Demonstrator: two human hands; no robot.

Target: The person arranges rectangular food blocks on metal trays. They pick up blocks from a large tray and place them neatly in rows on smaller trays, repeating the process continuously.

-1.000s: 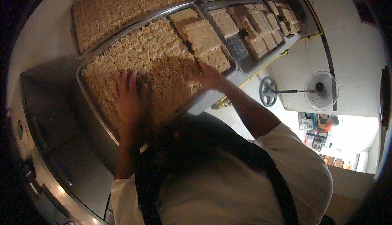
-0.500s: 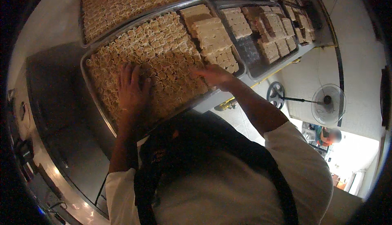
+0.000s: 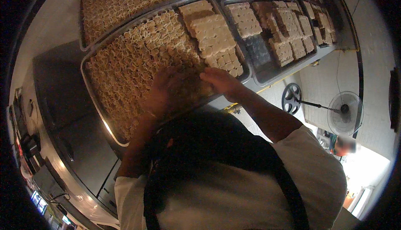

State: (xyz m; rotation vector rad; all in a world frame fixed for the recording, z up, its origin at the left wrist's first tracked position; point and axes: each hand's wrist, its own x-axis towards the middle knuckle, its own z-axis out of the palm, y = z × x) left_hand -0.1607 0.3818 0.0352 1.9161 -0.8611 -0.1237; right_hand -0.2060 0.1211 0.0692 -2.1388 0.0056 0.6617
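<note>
The pale, curl-edged pieces (image 3: 121, 63) lie packed in rows in the near metal tray (image 3: 100, 116), filling its left and middle part. The person's left hand (image 3: 165, 90) is over the front middle of these rows, back upward, with the pieces directly beneath and around its fingers; that hand is blurred and in shadow, so one cannot tell how wide the fingers stand or whether they grip anything. The right hand (image 3: 223, 83) reaches in over the tray's front edge, its fingers gathered narrowly and pointing left toward the same rows; whether they pinch a piece cannot be told. The two hands are near each other but apart, with shadowed pieces between them. Just beyond the right hand lies a scored pale block (image 3: 225, 65), with larger stacked slabs (image 3: 214, 31) behind it. To the right, a second tray (image 3: 259, 56) carries more slabs around a bare dark patch.
</note>
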